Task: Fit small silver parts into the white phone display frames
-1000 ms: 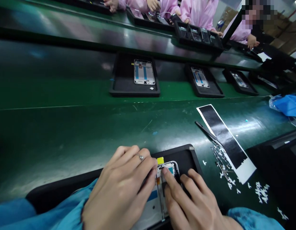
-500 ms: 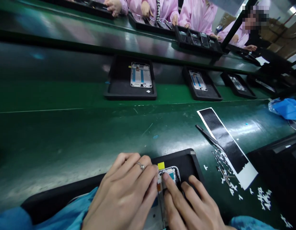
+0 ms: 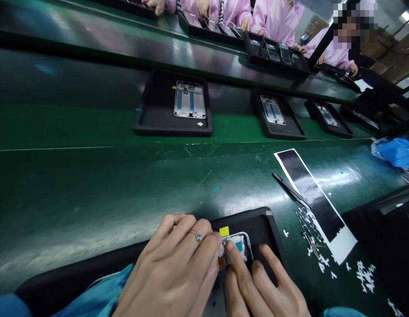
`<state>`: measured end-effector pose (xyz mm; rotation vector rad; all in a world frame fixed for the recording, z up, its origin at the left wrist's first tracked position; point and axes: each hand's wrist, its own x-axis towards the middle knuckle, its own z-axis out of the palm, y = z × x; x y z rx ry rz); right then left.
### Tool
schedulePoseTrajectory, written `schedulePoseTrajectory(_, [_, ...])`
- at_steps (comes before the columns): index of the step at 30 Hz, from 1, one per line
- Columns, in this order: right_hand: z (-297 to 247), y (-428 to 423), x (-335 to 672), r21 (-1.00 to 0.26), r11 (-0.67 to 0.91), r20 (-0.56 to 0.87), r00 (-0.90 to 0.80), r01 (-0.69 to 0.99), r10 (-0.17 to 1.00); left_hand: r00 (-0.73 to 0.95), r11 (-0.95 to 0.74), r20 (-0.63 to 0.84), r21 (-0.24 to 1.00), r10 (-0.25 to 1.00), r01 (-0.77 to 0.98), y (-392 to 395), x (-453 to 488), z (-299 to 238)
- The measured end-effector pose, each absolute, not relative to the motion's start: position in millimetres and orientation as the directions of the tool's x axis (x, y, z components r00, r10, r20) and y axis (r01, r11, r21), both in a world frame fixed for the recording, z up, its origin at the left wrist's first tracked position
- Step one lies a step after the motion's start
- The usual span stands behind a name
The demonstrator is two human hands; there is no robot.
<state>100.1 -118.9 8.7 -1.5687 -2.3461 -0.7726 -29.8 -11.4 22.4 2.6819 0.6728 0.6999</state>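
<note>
A white phone frame (image 3: 240,245) with a small yellow tab (image 3: 224,231) lies in a black tray (image 3: 260,222) at the near edge of the green bench. My left hand (image 3: 173,275), a ring on one finger, lies flat over the frame's left side with fingers pressed together. My right hand (image 3: 257,286) presses its forefinger tip on the top of the frame, the other fingers spread on the tray. Most of the frame is hidden under both hands.
Black tweezers (image 3: 287,187) and a black strip on white backing (image 3: 315,198) lie to the right, with small white scraps (image 3: 363,268) around. Several trays with phone frames (image 3: 189,105) ride the belt beyond. People in pink sleeves (image 3: 273,20) work across. A blue bag (image 3: 398,152) sits far right.
The trays on the belt have drifted left. My hands stay on the frame, sitting a little lower in the view.
</note>
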Motion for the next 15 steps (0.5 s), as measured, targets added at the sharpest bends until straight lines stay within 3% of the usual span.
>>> schedulePoseTrajectory(3, [6.7, -121.3, 99.3, 0.339, 0.307, 0.422, -0.435, 0.889, 0.795, 0.739, -0.823, 0.383, 0.386, 0.554, 0.417, -14.8, -27.1, 21.6])
schedulePoseTrajectory(11, [-7.4, -125.6, 101.9, 0.313, 0.262, 0.468, -0.388, 0.913, 0.794, 0.749, -0.832, 0.382, 0.370, 0.542, 0.413, -13.1, -26.0, 19.6])
schedulePoseTrajectory(15, [-0.9, -127.7, 100.5, 0.309, 0.254, 0.362, -0.360, 0.916, 0.860, 0.758, -0.839, 0.385, 0.380, 0.527, 0.390, -11.5, -26.8, 19.4])
